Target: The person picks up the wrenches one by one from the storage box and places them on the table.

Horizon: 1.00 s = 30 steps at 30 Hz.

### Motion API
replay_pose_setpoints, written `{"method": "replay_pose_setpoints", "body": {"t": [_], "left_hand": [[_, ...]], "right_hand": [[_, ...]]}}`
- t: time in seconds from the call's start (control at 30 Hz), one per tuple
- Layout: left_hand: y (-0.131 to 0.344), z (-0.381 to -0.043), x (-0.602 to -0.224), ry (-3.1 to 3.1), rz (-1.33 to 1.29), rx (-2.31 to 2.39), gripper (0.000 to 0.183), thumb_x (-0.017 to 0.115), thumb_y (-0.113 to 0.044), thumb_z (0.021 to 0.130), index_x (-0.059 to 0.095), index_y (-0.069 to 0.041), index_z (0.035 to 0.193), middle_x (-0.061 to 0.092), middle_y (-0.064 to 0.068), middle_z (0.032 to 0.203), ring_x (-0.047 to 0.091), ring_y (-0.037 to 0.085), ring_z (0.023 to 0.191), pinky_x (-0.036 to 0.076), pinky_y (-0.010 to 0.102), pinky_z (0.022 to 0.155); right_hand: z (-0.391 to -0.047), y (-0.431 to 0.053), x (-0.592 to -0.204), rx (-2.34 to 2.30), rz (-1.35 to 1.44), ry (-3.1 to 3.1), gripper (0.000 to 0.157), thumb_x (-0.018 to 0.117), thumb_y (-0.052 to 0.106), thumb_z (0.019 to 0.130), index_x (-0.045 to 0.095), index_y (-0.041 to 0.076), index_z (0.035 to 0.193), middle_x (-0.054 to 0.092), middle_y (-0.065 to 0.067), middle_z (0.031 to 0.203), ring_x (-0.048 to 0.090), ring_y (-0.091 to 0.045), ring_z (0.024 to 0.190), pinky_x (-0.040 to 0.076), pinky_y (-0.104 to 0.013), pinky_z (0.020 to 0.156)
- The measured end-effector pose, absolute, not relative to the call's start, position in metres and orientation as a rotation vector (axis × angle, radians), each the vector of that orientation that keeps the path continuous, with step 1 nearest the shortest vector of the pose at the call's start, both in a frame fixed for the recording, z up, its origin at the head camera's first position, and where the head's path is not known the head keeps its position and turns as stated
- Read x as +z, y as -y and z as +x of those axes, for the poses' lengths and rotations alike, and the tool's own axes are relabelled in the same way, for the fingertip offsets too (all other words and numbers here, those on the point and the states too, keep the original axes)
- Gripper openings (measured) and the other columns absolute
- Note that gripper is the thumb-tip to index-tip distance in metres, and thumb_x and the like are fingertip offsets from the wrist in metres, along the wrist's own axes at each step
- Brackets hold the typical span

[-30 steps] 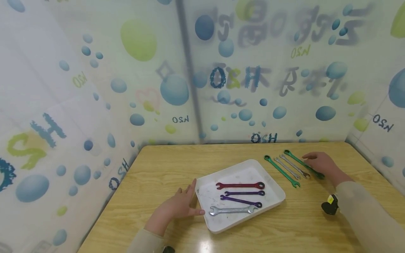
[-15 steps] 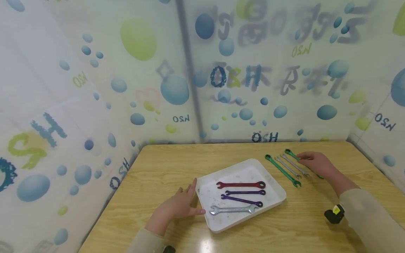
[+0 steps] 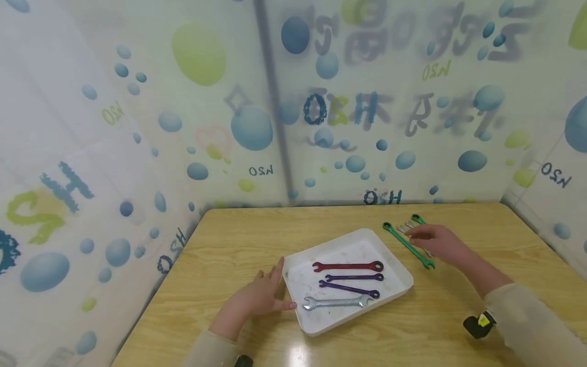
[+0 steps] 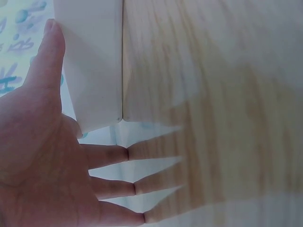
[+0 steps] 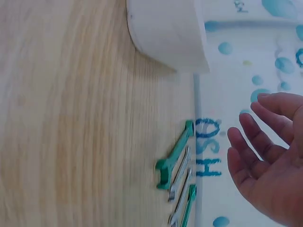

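My left hand (image 3: 254, 298) has its fingers spread, with thumb and forefinger against the left side of a white tray (image 3: 295, 275). In the tray lie a red wrench (image 3: 346, 266), two purple wrenches (image 3: 353, 278) and a silver open-ended wrench (image 3: 337, 303). My right hand (image 3: 437, 244) hovers, fingers loosely bent and holding nothing, above the wrenches on the table. A green wrench (image 3: 407, 244) lies nearest the tray, then two small silver wrenches (image 5: 181, 174), then another green wrench (image 5: 189, 205). In the head view the hand partly covers these last three.
The wooden table (image 3: 238, 239) reaches back to a patterned curtain wall (image 3: 339, 102) with blue and green dots. A similar patterned sheet stands along the left side. Black devices (image 3: 479, 323) are strapped at the wrists.
My right hand has moved left from the far green wrench, across the silver ones, toward the green wrench by the tray. The left hand and the tray stay in place.
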<state>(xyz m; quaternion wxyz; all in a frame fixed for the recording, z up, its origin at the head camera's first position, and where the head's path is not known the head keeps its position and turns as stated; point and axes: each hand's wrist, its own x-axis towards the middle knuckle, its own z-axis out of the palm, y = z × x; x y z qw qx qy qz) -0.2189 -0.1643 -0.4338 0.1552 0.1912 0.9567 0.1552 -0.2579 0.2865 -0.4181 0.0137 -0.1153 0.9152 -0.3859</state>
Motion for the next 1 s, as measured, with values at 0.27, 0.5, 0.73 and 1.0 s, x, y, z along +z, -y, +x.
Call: {"method": "replay_pose_setpoints", "body": {"t": [0.27, 0.5, 0.73, 1.0], "left_hand": [[0.165, -0.219, -0.434, -2.736, 0.55, 0.456, 0.116, 0.067, -0.064, 0.08, 0.004, -0.004, 0.156, 0.026, 0.027, 0.153, 0.022, 0.061, 0.133, 0.029, 0.067, 0.104], [0.165, -0.219, -0.434, -2.743, 0.55, 0.446, 0.116, 0.067, -0.065, 0.079, 0.004, -0.005, 0.156, 0.027, 0.027, 0.153, 0.023, 0.061, 0.133, 0.03, 0.067, 0.103], [0.165, -0.22, -0.434, -2.749, 0.553, 0.445, 0.116, 0.066, -0.065, 0.079, 0.004, -0.005, 0.156, 0.027, 0.027, 0.153, 0.023, 0.061, 0.132, 0.03, 0.068, 0.103], [0.164, -0.22, -0.433, -2.75, 0.56, 0.449, 0.115, 0.067, -0.064, 0.08, 0.004, -0.005, 0.156, 0.027, 0.026, 0.153, 0.024, 0.062, 0.131, 0.03, 0.069, 0.102]], "right_hand": [[-0.255, -0.263, -0.414, -1.178, -0.515, -2.8, 0.032, 0.063, 0.023, 0.096, 0.066, 0.0, 0.12, 0.067, -0.006, 0.106, 0.061, -0.024, 0.097, 0.053, -0.039, 0.079], [-0.248, -0.237, -0.415, -1.267, -0.625, -2.672, 0.031, 0.063, 0.02, 0.096, 0.066, 0.0, 0.119, 0.066, -0.007, 0.106, 0.06, -0.022, 0.096, 0.053, -0.032, 0.08], [-0.24, -0.207, -0.415, -1.331, -0.758, -2.487, 0.029, 0.063, 0.015, 0.096, 0.065, -0.002, 0.12, 0.066, -0.013, 0.106, 0.062, -0.023, 0.092, 0.053, -0.027, 0.076], [-0.235, -0.179, -0.426, -1.372, -0.812, -2.32, 0.026, 0.063, 0.014, 0.096, 0.066, 0.0, 0.118, 0.064, -0.012, 0.107, 0.06, -0.02, 0.093, 0.052, -0.027, 0.079]]}}
